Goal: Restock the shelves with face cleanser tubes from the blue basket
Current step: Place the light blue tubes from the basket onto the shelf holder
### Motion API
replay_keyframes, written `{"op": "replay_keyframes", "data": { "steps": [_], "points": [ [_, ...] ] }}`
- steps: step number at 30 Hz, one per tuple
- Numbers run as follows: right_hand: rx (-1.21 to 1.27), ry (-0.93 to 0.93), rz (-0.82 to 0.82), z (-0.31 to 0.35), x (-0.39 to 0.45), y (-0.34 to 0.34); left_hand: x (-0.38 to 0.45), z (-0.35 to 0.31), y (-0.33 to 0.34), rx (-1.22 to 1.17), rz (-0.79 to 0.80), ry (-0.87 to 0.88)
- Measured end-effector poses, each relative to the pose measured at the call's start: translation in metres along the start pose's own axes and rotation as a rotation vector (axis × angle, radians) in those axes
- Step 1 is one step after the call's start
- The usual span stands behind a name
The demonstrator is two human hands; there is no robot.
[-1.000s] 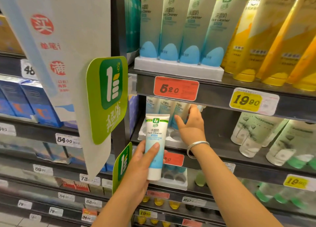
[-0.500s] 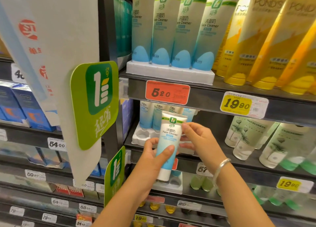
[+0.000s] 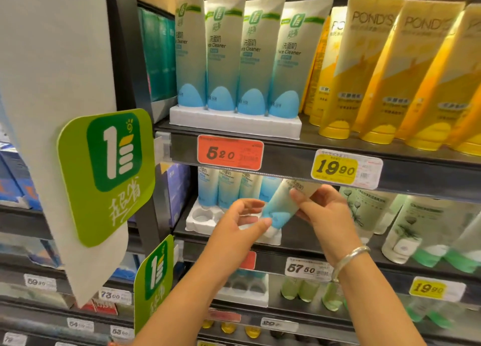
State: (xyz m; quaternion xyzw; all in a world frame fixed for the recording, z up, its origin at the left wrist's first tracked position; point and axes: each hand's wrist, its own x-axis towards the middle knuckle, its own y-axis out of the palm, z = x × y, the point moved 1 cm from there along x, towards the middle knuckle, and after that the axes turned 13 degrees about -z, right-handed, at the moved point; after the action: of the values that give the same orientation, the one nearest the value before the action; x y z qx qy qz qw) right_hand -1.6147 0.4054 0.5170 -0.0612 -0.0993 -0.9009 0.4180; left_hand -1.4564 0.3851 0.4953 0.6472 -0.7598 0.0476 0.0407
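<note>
A person's two bare hands reach toward the middle shelf (image 3: pixel 299 244) of a shop display. The right hand (image 3: pixel 326 215), with a silver bangle (image 3: pixel 348 259) at the wrist, pinches a face cleanser tube (image 3: pixel 282 205) near its flat upper end. The tube is tilted, its white cap down and to the left, above a white plastic tray (image 3: pixel 200 222) on that shelf. The left hand (image 3: pixel 240 222) is loosely spread, its thumb tip touching the tube's lower blue end near the cap. Matching tubes stand upright at the back of the tray, and empty round slots show at its front left. On the shelf above, four larger tubes of the same cleanser (image 3: pixel 250 56) stand in another tray beside yellow Pond's tubes (image 3: pixel 364 67). A red price tag (image 3: pixel 230 152) reads 5.20.
</note>
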Motion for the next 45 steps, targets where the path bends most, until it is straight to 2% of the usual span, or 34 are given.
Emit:
{"op": "replay_keyframes", "data": {
  "steps": [4, 7, 14, 19, 25, 29, 32, 39, 41, 45],
  "points": [
    [-0.217, -0.155, -0.220, 0.000, 0.016, 0.002, 0.004, 0.003, -0.019, -0.014, -0.097, -0.079],
    [-0.392, -0.241, -0.279, -0.002, 0.022, 0.008, 0.005, 0.009, -0.031, -0.053, -0.153, -0.175],
    [-0.415, -0.335, -0.230, -0.017, 0.016, 0.016, -0.008, 0.032, -0.048, -0.088, -0.160, -0.304],
    [-0.631, -0.402, -0.206, -0.016, 0.024, 0.027, -0.010, 0.038, -0.050, -0.042, -0.144, -0.326],
    [-0.895, -0.401, -0.052, -0.005, 0.038, 0.055, -0.014, 0.039, -0.050, -0.028, -0.158, -0.334],
    [-0.846, -0.344, -0.093, -0.006, 0.037, 0.063, -0.017, 0.040, -0.052, -0.035, -0.139, -0.339],
    [-0.734, -0.285, -0.032, -0.009, 0.032, 0.062, -0.020, 0.041, -0.053, -0.038, -0.110, -0.338],
    [-0.529, -0.177, -0.058, -0.022, -0.017, 0.032, -0.029, 0.056, -0.060, -0.031, -0.040, -0.359],
    [-0.514, -0.103, -0.068, -0.033, -0.039, 0.021, -0.034, 0.068, -0.061, -0.019, 0.000, -0.398],
    [-0.446, 0.157, -0.125, -0.060, -0.082, -0.020, -0.044, 0.092, -0.044, 0.044, 0.143, -0.476]
  ]
}}
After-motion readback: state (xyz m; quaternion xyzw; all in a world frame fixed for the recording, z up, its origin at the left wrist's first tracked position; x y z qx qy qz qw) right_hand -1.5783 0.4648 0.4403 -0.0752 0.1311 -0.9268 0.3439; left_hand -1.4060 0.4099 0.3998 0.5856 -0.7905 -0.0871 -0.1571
